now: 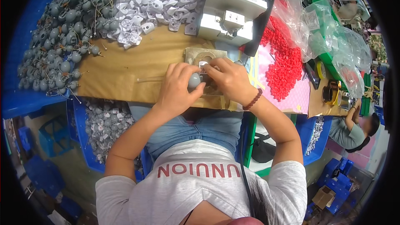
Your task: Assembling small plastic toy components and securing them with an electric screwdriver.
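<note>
A worker's left hand grips a grey ball over a small fixture on the surface, while the right hand pinches a small part against it. It looks like mid-assembly; the next move calls for careful alignment.

A workbench covered in brown cardboard is filling the middle of the view, its edges bending toward the rim. A white benchtop machine is standing at its far edge. Blue plastic crates are sitting along the left side and under the bench, and more blue crates are stacking up on the floor at lower right. Clear plastic bags are piling over a green tray on the right. Another person is sitting low beside the neighbouring bench. Bright, even light is falling across everything.
</note>
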Available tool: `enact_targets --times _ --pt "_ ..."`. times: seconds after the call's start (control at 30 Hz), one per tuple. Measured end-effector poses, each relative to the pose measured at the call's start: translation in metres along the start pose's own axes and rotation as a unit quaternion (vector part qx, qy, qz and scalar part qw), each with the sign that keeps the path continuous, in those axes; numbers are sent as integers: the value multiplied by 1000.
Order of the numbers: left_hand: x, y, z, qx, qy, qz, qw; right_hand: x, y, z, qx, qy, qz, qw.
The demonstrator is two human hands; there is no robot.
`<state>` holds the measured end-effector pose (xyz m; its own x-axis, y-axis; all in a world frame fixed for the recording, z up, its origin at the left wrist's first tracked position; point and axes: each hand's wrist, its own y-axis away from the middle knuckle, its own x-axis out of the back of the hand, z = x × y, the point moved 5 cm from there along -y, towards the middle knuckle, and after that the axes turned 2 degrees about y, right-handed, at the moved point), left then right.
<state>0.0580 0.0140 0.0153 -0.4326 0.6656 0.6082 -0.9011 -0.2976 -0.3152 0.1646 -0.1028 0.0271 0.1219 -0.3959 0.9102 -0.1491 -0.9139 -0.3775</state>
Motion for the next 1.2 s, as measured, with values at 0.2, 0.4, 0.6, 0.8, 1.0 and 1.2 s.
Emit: enact_targets --times 0.2,0.4,0.6,0.8,1.0,1.2 --pt "-1 -1 -1 5 2 -5 1000 6 -2 -6 28 10 -57 998" --pt "-2 -4 7 -43 -112 3 993 4 2 -17 -1 11 -79 997" --pt "-15 -1 16 -103 -229 -39 967 21 28 22 -124 -195 16 973" --pt "-18 0 9 -110 -216 -55 969 26 60 41 -180 -234 -6 955" --pt "-14 -4 12 -146 -202 -36 968 -2 64 46 -232 -173 123 949" --pt "-13 -4 5 -118 -187 -89 971 -16 39 57 -358 -695 207 588"
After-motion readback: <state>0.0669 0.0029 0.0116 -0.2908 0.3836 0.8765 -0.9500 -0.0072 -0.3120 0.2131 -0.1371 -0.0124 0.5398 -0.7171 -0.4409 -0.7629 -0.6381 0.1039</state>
